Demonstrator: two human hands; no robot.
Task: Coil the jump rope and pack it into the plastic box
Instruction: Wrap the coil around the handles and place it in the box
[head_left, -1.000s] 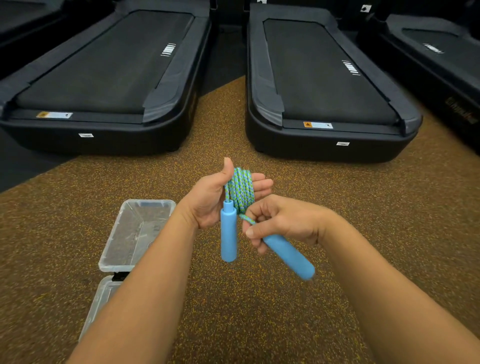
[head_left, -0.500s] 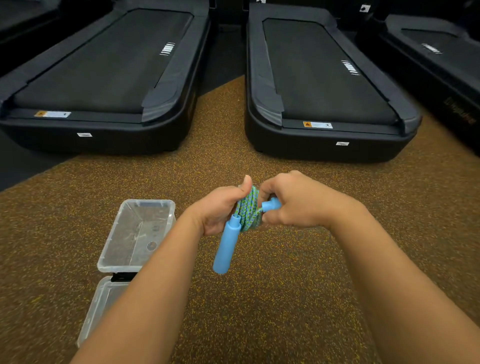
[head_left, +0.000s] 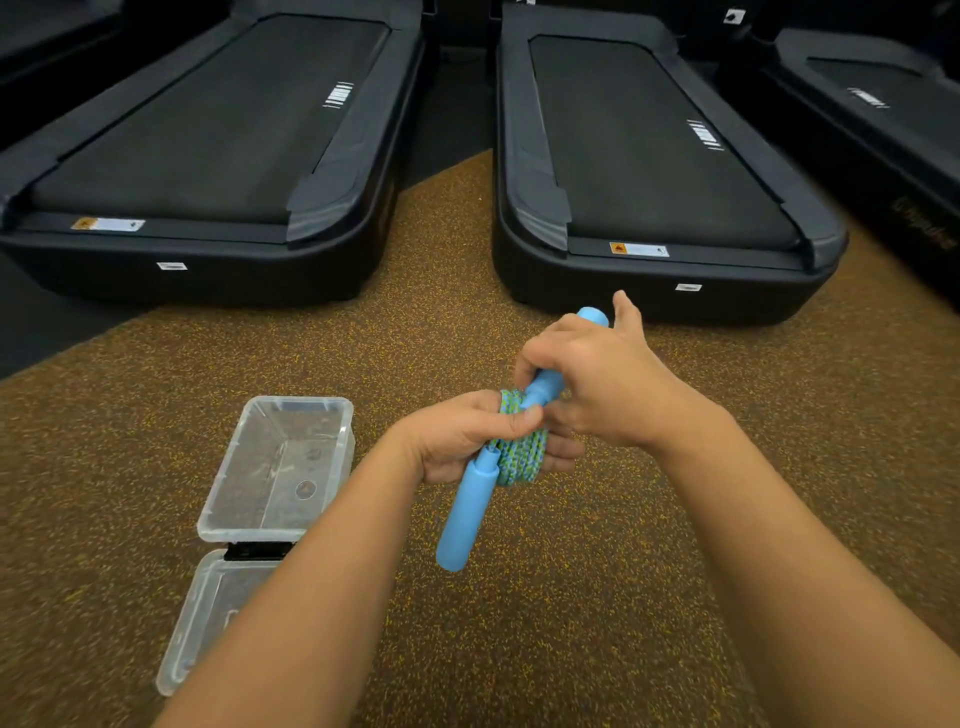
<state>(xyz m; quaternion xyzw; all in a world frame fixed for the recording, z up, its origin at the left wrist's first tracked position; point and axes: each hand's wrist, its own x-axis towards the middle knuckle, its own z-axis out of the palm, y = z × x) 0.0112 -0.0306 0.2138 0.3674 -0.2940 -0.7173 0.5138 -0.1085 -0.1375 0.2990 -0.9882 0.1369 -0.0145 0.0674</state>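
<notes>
Gripping one coiled rope (head_left: 519, 447) in my left hand (head_left: 467, 436), my right hand (head_left: 602, 384) clasps the second of two handles (head_left: 545, 384), pointing up-away; the other handle (head_left: 465, 512) slants down toward me.

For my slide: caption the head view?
Both hands bundle a blue-handled braided jump rope beside an open clear plastic box.

Open speckled floor (head_left: 597, 597) lies under and around my hands, free on every side. To my left the clear plastic box (head_left: 228, 493) sits mouth up, its lid (head_left: 182, 649) hinged open toward me, and my left forearm (head_left: 322, 561) hangs just beside it. Ahead, two black treadmills (head_left: 208, 156) wall off the far floor, with a narrow gap between them.
</notes>
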